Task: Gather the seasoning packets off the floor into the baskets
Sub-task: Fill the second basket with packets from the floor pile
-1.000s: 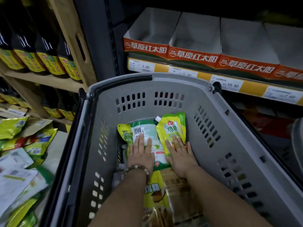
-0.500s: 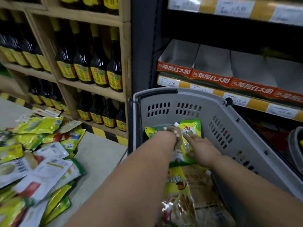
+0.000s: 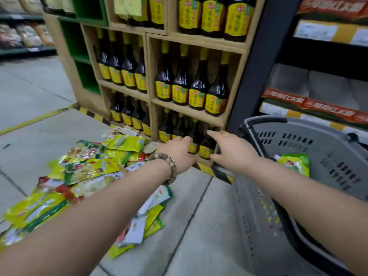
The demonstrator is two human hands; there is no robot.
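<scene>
A heap of yellow, green and white seasoning packets [image 3: 87, 172] lies on the floor at the left. A grey plastic basket [image 3: 298, 140] stands on the floor at the right, and a yellow-green packet [image 3: 294, 163] shows inside it. My left hand [image 3: 177, 154], with a bead bracelet on the wrist, hovers above the floor between heap and basket; it holds nothing, fingers loosely curled. My right hand [image 3: 233, 150] is over the basket's left rim, fingers spread, empty.
A wooden shelf unit [image 3: 191, 112] of dark bottles with yellow labels stands right behind the hands. A black upright [image 3: 256, 66] and shelves of orange boxes are behind the basket. Grey floor tiles [image 3: 189, 226] separate the heap from the basket.
Both hands have come up out of the basket and swung left, leaving the packets inside. The view has turned left toward the heap on the floor.
</scene>
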